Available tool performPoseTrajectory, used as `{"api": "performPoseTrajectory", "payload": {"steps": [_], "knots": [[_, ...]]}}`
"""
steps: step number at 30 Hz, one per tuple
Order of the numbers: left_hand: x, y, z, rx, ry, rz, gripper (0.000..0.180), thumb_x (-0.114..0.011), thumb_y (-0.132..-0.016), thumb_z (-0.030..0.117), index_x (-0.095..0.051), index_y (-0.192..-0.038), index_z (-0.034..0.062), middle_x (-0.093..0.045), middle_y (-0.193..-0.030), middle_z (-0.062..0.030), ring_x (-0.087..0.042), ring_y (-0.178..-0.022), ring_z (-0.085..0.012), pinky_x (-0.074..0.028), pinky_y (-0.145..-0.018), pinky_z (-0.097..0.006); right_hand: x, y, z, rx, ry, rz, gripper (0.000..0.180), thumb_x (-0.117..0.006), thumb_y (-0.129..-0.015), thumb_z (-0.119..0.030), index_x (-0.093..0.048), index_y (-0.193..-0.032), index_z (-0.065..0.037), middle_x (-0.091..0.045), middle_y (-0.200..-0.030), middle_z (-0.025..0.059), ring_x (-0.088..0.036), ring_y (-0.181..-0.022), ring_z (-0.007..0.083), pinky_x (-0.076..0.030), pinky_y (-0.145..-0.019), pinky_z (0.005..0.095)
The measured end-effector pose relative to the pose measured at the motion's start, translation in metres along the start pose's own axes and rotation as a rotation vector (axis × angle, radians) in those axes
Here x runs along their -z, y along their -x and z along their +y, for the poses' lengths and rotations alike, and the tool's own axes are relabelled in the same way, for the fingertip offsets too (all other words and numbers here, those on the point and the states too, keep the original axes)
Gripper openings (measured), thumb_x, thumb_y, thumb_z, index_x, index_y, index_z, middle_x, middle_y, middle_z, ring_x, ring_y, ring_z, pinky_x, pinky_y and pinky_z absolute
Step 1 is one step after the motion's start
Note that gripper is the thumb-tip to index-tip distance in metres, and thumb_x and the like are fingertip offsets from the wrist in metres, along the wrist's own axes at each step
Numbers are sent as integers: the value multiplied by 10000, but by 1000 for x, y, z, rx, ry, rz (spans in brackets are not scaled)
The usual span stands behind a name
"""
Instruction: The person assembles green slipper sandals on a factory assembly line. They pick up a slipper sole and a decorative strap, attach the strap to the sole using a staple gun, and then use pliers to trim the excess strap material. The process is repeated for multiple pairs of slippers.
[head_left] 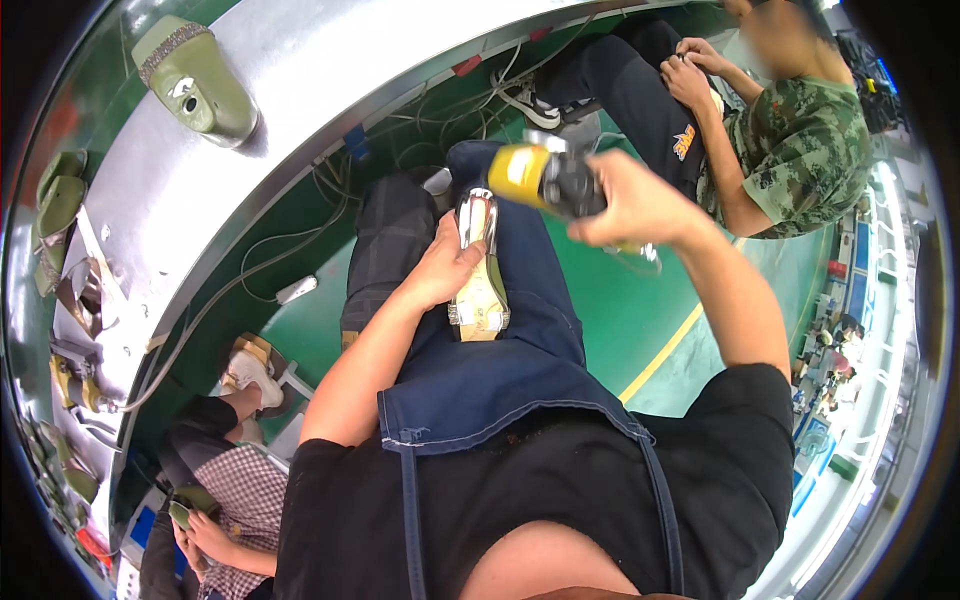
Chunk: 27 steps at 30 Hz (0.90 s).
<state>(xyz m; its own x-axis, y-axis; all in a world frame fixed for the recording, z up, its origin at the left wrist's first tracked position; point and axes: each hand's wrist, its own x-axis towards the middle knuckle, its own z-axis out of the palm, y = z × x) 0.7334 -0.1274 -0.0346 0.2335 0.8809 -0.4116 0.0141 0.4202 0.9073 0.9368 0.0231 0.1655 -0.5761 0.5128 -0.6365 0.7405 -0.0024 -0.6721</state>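
Observation:
A shoe (479, 275) with a pale sole facing up lies along my lap, its heel end toward my waist. My left hand (447, 262) grips its side, with the thumb over the sole. My right hand (640, 200) is raised to the right of the shoe, fingers wrapped round a yellow and black power tool (545, 180). Motion smears the tool, so its exact kind does not show. Its yellow end points left, above and apart from the shoe's far end.
A pale curved worktable (300, 60) spans the upper left, bearing a green shoe piece (200, 85) with a glittery band and several green shoes (62, 205) farther left. Cables (330, 225) hang beneath it. One co-worker (800, 140) sits at upper right, another (230, 490) at lower left.

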Motion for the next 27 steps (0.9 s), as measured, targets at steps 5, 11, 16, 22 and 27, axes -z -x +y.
{"api": "performPoseTrajectory", "payload": {"steps": [5, 11, 16, 22, 27], "knots": [[1, -3, -8, -27, -28, 7, 673, -563, -1021, 220, -254, -1551, -57, -448, -1499, -299, -464, -1448, -386, -379, -1181, -416, -41, 11, 49, -143, 6, -115, 338, -766, -672, -68, -653, -973, 37, -627, -775, -6, -540, -695, 89, -481, -643, 301], [4, -6, -15, -48, -16, 7, 695, -548, -1022, 209, -225, -1580, -51, -479, -1478, -274, -488, -1419, -346, -378, -1173, -403, -49, 5, 53, -168, -18, -162, 344, -783, -665, -86, -656, -959, 41, -639, -781, 17, -555, -708, 103, -487, -661, 309], [5, -10, -24, -74, -15, -4, 706, -542, -1030, 209, -212, -1604, -37, -485, -1487, -241, -485, -1412, -309, -370, -1175, -386, -49, 0, 54, -152, -7, -186, 359, -785, -671, -89, -661, -983, 40, -653, -795, 22, -570, -719, 113, -499, -680, 311], [0, 0, -28, -5, 167, -23, 770, -595, -1010, 212, -173, -1609, -24, -481, -1502, -251, -495, -1422, -328, -394, -1163, -388, -44, -4, 47, -131, 18, -162, 376, -778, -678, -108, -663, -1003, 43, -663, -803, 39, -589, -733, 131, -507, -696, 319], [-6, 24, -23, 132, 391, -88, 926, -696, -975, 186, -99, -1664, 24, -509, -1507, -187, -514, -1385, -263, -401, -1155, -355, -44, -12, 41, -58, 2, -147, 371, -771, -676, -142, -662, -978, 44, -647, -759, 74, -590, -702, 168, -499, -677, 348]]}}
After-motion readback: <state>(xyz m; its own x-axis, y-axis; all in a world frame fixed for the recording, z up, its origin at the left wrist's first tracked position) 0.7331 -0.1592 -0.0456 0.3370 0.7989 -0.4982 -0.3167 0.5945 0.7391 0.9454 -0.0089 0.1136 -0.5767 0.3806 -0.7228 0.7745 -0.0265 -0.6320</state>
